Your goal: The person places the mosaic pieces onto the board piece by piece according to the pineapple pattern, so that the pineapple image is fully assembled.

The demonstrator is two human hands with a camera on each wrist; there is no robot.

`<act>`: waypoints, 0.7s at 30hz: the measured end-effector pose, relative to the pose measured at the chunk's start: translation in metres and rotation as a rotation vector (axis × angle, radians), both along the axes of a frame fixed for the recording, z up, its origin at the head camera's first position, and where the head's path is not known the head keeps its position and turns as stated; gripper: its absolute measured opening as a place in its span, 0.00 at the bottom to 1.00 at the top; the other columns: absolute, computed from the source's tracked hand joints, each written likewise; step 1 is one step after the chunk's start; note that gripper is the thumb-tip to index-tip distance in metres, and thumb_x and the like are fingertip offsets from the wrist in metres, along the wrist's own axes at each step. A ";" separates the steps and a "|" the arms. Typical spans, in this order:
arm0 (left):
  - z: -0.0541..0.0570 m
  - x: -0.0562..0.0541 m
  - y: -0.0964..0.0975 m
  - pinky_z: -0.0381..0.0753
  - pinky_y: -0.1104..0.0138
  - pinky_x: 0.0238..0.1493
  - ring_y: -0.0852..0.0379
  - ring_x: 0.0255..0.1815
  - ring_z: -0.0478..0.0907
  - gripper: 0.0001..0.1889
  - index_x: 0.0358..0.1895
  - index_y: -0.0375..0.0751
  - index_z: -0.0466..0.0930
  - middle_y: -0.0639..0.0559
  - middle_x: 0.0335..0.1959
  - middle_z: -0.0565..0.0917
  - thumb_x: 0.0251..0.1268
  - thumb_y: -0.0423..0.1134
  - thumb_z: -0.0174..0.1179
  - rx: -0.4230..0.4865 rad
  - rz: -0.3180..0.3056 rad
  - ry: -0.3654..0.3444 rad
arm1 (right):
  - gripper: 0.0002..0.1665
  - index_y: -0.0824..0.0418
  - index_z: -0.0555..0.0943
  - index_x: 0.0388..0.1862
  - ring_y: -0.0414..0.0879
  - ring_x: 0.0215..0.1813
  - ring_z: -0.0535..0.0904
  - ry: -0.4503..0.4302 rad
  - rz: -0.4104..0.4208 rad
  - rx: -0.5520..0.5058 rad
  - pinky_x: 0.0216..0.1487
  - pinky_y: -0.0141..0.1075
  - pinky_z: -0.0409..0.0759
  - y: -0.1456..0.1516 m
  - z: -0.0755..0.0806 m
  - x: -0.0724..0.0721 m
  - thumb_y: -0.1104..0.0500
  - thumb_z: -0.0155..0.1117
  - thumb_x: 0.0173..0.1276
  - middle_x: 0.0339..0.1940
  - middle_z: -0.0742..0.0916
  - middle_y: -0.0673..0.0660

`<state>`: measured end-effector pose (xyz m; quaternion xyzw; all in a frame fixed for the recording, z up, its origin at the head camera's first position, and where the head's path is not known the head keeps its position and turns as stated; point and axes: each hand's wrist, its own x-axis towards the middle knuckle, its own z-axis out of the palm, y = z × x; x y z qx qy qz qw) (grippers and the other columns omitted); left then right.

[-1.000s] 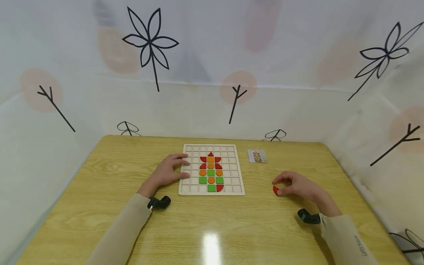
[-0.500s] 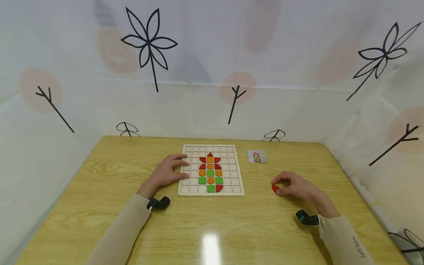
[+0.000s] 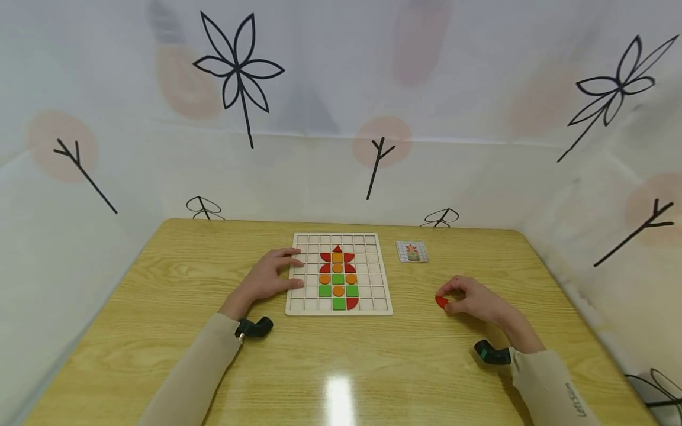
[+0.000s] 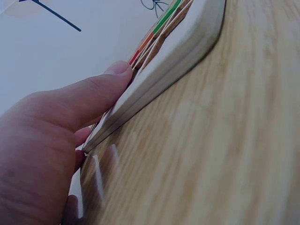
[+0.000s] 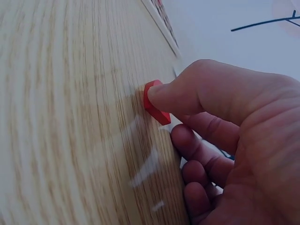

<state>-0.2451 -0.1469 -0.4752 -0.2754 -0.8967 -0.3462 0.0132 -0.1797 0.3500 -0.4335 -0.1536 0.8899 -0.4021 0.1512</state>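
A pale square grid board (image 3: 367,285) lies on the table, filled down its middle columns with red, orange and green flat pieces; a red quarter-circle piece (image 3: 352,304) sits in the bottom row. My left hand (image 3: 264,277) rests at the board's left edge, fingers fairly straight and spread over the rim; the thumb (image 4: 110,77) lies on the rim in the left wrist view. Off to the right of the board, my right hand (image 3: 476,299) pinches a red tile (image 5: 160,115) with a curved edge, held close over the table. Its other fingers are curled beneath the palm.
A small picture card (image 3: 412,252) showing a similar coloured figure on a grid lies right of the board, near the table's back. The wooden table (image 3: 288,373) ends at a patterned cloth backdrop (image 3: 309,177) behind and at the sides.
The red tile has turned slightly between my right thumb and fingers, and that hand has shifted a little left. My left hand stays at the board.
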 end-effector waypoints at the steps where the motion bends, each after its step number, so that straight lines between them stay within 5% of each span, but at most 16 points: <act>1: 0.000 0.000 0.000 0.62 0.45 0.69 0.43 0.72 0.62 0.23 0.54 0.49 0.86 0.51 0.71 0.71 0.58 0.55 0.72 0.001 -0.001 -0.001 | 0.19 0.68 0.82 0.49 0.49 0.47 0.72 0.002 -0.001 0.001 0.46 0.32 0.73 0.000 0.000 0.000 0.64 0.73 0.59 0.47 0.81 0.58; 21: -0.001 -0.002 -0.002 0.62 0.45 0.69 0.43 0.72 0.62 0.23 0.54 0.49 0.86 0.51 0.71 0.71 0.58 0.55 0.72 -0.002 -0.010 0.003 | 0.12 0.63 0.81 0.44 0.50 0.42 0.74 0.034 -0.032 0.013 0.42 0.33 0.75 -0.007 0.002 0.001 0.64 0.71 0.63 0.42 0.82 0.56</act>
